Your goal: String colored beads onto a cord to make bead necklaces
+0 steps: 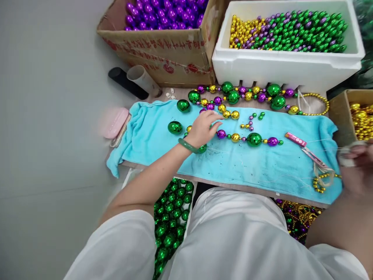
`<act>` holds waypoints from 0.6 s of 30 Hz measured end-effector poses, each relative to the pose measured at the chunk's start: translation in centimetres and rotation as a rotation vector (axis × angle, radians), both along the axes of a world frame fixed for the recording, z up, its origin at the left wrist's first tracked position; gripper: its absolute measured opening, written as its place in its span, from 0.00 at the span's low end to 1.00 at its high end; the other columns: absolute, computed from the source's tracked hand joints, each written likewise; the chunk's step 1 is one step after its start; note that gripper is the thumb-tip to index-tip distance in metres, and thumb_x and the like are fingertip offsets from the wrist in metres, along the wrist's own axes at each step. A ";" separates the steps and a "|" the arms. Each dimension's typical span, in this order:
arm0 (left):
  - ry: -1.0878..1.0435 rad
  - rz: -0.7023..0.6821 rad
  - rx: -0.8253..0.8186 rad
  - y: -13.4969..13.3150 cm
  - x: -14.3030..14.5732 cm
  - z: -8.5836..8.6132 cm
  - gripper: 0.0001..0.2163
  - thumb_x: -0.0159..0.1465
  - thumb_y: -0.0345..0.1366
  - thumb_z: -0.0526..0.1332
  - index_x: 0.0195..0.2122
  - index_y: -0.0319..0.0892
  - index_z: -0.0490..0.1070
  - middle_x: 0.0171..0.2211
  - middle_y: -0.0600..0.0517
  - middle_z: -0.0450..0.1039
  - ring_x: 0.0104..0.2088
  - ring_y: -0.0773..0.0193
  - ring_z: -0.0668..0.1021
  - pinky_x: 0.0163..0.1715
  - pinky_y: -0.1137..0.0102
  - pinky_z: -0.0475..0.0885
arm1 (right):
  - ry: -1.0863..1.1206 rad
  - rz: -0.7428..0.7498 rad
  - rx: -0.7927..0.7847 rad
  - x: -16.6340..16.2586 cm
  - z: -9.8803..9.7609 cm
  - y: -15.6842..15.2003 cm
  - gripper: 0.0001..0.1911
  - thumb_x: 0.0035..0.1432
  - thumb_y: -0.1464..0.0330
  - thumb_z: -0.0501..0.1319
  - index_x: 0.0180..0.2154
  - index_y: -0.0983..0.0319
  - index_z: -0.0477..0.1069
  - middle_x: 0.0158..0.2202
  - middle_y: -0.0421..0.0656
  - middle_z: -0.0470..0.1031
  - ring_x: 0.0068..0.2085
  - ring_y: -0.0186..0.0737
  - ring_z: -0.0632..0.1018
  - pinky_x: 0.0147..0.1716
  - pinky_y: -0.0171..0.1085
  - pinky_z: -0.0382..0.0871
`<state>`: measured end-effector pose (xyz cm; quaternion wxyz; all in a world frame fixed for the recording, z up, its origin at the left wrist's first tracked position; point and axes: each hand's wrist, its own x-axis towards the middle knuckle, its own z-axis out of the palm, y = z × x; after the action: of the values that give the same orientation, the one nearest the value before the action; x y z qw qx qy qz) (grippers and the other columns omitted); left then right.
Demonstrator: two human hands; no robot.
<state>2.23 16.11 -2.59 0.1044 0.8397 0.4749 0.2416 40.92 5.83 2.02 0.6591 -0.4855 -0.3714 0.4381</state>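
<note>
The bead strand (pixel 254 139) is lying lengthwise on the blue towel (pixel 291 171), its purple, gold and green beads extending rightward from the towel's centre. The left hand (pixel 204 126), wearing a green bangle (pixel 189 146), is reaching over the towel left of centre and is covering part of the strand. Its fingers are curving, with the thumb and forefinger tips standing apart; whether the hidden fingers are pinching a bead cannot be determined. A thin thread (pixel 314 141) is running from the strand toward the towel's right end. There, the right hand (pixel 360 165) is appearing blurred beside a white item (pixel 347 160); whether its fingers are pinching or spread cannot be determined.

Small loose beads (pixel 251 123) are resting on the towel, beyond the strand. A pink tool (pixel 295 139) and a gold bead loop (pixel 318 189) are occupying the towel's right portion. Larger bead strands (pixel 233 97) are lying along its far edge. Beyond that edge, a cardboard box (pixel 163 58) is containing purple beads (pixel 166 15), and a white foam box (pixel 282 66) is containing mixed beads (pixel 303 31).
</note>
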 end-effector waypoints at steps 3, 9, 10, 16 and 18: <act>0.134 -0.130 -0.032 2.2 5.4 -0.8 0.12 0.66 0.34 0.52 0.42 0.40 0.75 0.38 0.47 0.74 0.42 0.60 0.73 0.44 0.65 0.67 | 0.069 0.000 0.001 -3.4 -0.6 0.8 0.05 0.47 0.73 0.66 0.30 0.61 0.76 0.22 0.40 0.73 0.24 0.34 0.74 0.21 0.34 0.66; 0.501 -0.246 -0.194 4.2 12.4 -2.3 0.10 0.62 0.30 0.55 0.35 0.34 0.76 0.39 0.39 0.74 0.43 0.52 0.75 0.38 0.62 0.69 | 0.015 0.176 -0.143 -6.7 -3.1 0.3 0.06 0.50 0.68 0.66 0.33 0.61 0.75 0.25 0.41 0.76 0.23 0.35 0.75 0.18 0.33 0.66; 0.509 -0.239 -0.215 4.4 12.7 -2.4 0.10 0.61 0.28 0.55 0.34 0.33 0.76 0.39 0.38 0.74 0.43 0.51 0.75 0.38 0.62 0.69 | 0.001 0.195 -0.165 -6.7 -3.5 0.0 0.06 0.51 0.68 0.66 0.33 0.61 0.75 0.25 0.41 0.76 0.23 0.34 0.74 0.18 0.33 0.66; 0.022 -0.110 -0.401 4.7 12.2 -1.8 0.08 0.59 0.30 0.59 0.38 0.35 0.74 0.38 0.41 0.75 0.40 0.56 0.76 0.41 0.62 0.70 | -0.197 0.198 -0.322 -6.5 -6.1 -0.9 0.08 0.52 0.65 0.64 0.33 0.62 0.76 0.22 0.40 0.73 0.23 0.33 0.72 0.18 0.31 0.64; -0.515 -0.017 -0.686 4.2 11.6 -1.2 0.09 0.60 0.32 0.60 0.41 0.37 0.72 0.37 0.44 0.76 0.37 0.61 0.77 0.38 0.66 0.71 | -0.252 0.187 -0.343 -6.7 -6.7 -1.0 0.08 0.53 0.65 0.62 0.33 0.63 0.75 0.22 0.40 0.72 0.23 0.33 0.72 0.19 0.31 0.64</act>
<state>13.85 20.31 -3.83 0.4947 0.6726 0.4793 0.2705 34.23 4.86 -4.66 0.4721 -0.6048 -0.4140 0.4899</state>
